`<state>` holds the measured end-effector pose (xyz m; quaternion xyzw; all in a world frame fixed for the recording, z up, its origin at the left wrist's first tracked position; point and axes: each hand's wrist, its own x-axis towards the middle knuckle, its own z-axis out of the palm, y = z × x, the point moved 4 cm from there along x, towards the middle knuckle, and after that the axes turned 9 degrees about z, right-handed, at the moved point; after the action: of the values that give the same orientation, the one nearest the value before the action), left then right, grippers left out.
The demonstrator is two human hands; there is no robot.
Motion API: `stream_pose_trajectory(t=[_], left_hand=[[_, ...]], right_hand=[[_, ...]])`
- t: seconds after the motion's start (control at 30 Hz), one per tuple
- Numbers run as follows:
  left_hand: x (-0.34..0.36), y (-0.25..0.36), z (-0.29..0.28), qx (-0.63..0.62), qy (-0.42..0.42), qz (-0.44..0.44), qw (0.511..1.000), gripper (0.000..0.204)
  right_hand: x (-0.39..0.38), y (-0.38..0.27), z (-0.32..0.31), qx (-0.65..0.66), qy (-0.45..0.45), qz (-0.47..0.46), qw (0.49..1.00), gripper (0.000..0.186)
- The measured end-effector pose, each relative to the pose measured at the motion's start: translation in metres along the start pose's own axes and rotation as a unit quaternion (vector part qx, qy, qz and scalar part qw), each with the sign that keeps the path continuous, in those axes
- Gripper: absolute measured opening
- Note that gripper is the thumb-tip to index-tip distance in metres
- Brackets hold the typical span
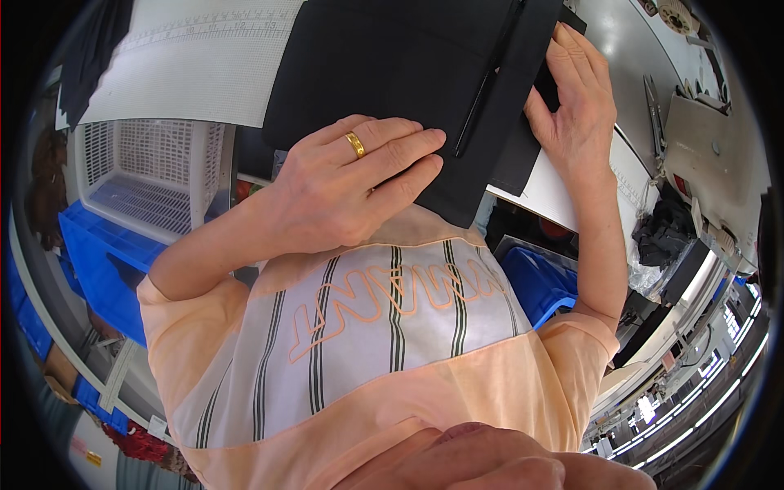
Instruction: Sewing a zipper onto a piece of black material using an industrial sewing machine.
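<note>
A broad piece of black fabric (367, 69) lies over the table's near edge in front of me. My left hand (355, 167), with a gold ring on one finger, rests on it with fingers stretched out flat. Along the fabric's right side runs a narrow, slightly shiny dark line (475, 110); whether it is a slit, a fold or a thin rod I cannot tell. My right hand (576, 98) lies at the fabric's right edge, fingers extended and thumb apart, over a darker layer (518, 155) beneath. Its fingertips touch the cloth's edge.
A white board with ruler markings (196, 57) lies at left, dark cloth (94, 57) on its far corner. Below it sit a white plastic basket (147, 167) and a blue bin (106, 261). Metal scissors (653, 114) lie by a beige machine (710, 155) at right.
</note>
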<state>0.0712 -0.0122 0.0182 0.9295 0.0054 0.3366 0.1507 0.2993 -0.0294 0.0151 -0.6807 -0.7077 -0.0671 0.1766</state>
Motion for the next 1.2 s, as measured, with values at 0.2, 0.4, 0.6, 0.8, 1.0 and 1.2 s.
stream_pose_trajectory(t=[0.2,0.4,0.6,0.8,1.0,1.2], left_hand=[[0.0002,-0.0004,-0.0005,-0.005,-0.001,-0.003,1.000,0.024],[0.0009,-0.0022,-0.0001,-0.012,-0.004,0.001,1.000,0.025],[0.0011,-0.0033,-0.0010,-0.028,-0.013,0.000,1.000,0.026],[0.0021,-0.0039,-0.0013,-0.024,-0.020,0.001,1.000,0.026],[0.0012,-0.0039,-0.0008,-0.023,-0.019,0.004,1.000,0.026],[0.0060,-0.0068,-0.0068,-0.027,-0.052,0.020,0.998,0.030]], right_hand=[[-0.0001,-0.0011,-0.0002,-0.001,-0.001,0.003,1.000,0.044],[0.0006,-0.0017,-0.0004,0.002,-0.002,0.004,1.000,0.044],[0.0006,-0.0023,-0.0008,0.003,-0.004,0.009,1.000,0.045],[0.0007,-0.0032,-0.0008,-0.006,-0.003,0.005,1.000,0.044],[-0.0001,-0.0031,-0.0011,-0.015,-0.005,0.000,1.000,0.044],[0.0008,-0.0043,0.0000,-0.003,-0.002,0.003,1.000,0.051]])
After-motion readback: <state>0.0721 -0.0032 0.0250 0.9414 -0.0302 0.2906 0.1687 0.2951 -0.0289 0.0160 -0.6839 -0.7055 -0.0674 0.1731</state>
